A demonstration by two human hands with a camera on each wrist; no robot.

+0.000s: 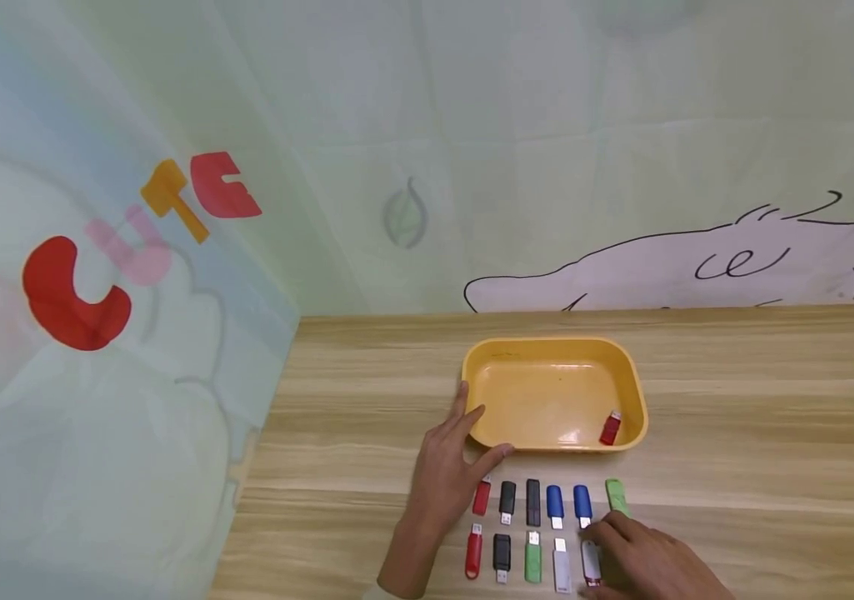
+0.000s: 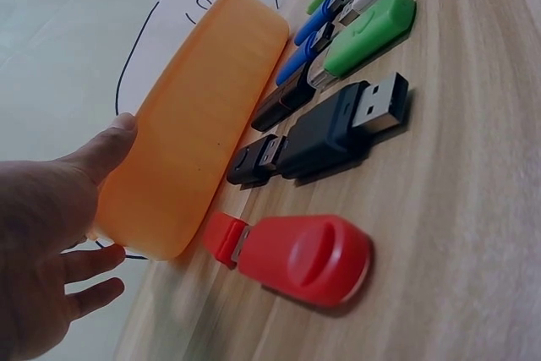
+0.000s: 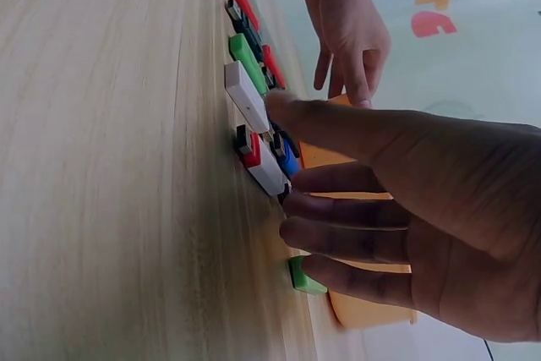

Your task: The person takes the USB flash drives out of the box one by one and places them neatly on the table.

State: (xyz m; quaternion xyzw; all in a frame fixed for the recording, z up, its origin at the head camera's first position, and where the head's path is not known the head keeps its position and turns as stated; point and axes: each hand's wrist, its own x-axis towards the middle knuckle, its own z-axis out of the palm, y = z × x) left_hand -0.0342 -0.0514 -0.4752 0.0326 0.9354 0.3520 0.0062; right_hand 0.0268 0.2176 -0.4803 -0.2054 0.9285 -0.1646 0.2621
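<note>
My left hand (image 1: 445, 475) rests at the near-left corner of a yellow tray (image 1: 554, 346), thumb and fingers spread along its rim. In the left wrist view its thumb touches the tray's outer wall. My right hand (image 1: 647, 560) hovers over the right end of two rows of USB sticks, thumb apart from the lightly bent fingers. Closest to its fingertips is a white-and-red USB stick (image 1: 590, 562), partly covered in the head view. Beyond the fingers lies a green USB stick (image 1: 616, 496). One red USB stick (image 1: 610, 428) lies inside the tray's near-right corner.
Left of the right hand lie a white USB stick (image 1: 561, 568), a green one (image 1: 533, 560), a black one (image 1: 501, 552) and a red one (image 1: 474, 554). The farther row includes blue USB sticks (image 1: 555, 502). A printed cloth wall (image 1: 367, 167) borders the wooden table (image 1: 352, 392).
</note>
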